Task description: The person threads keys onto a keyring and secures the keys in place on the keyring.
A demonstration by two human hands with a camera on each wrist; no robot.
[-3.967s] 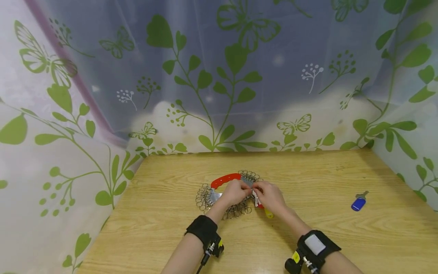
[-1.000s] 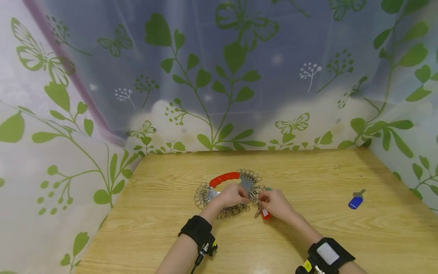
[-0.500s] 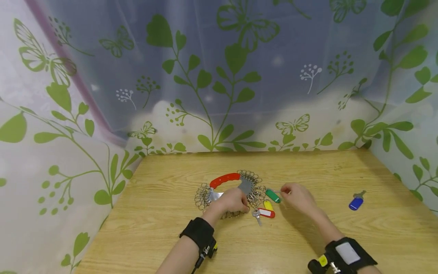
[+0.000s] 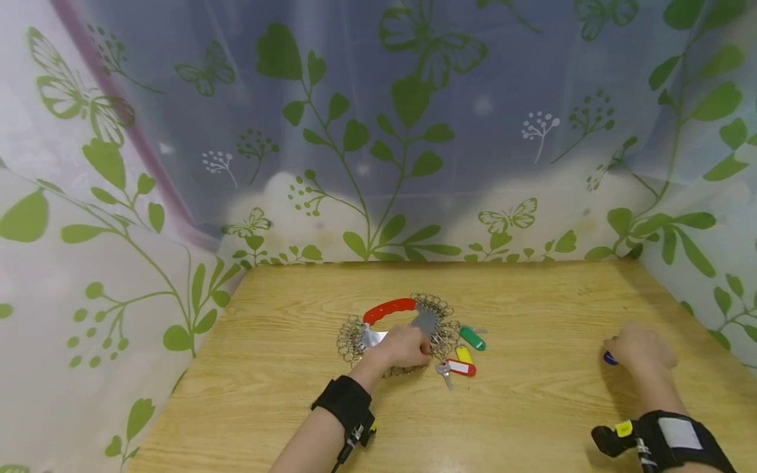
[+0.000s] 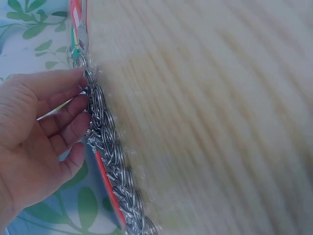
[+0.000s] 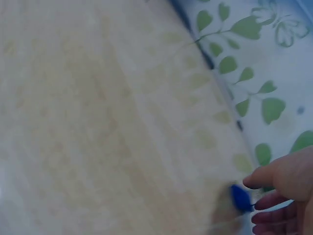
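Observation:
My left hand [image 4: 404,346] rests on the near edge of a key holder with a red grip [image 4: 389,309], metal plates and a fringe of small split rings [image 4: 446,338]. In the left wrist view its loosely bent fingers [image 5: 73,125] touch the row of rings [image 5: 110,142]. Far to the right, my right hand [image 4: 641,355] is over a blue key tag [image 4: 610,358], and hides the tag's key. In the right wrist view, blurred, the blue tag [image 6: 240,198] lies right at the fingertips, with thumb and fingers [image 6: 271,199] apart.
Right of the holder lie a green key tag [image 4: 472,338] with its key, a yellow tag [image 4: 464,355], a red tag [image 4: 461,367] and a silver key [image 4: 445,374]. The wooden table [image 4: 532,407] meets patterned curtains [image 4: 331,256] behind and at the sides.
My right hand has left the holder and the coloured tags, and moved far right to the blue tag. The green, yellow and red tags now lie uncovered. The left hand stays at the holder.

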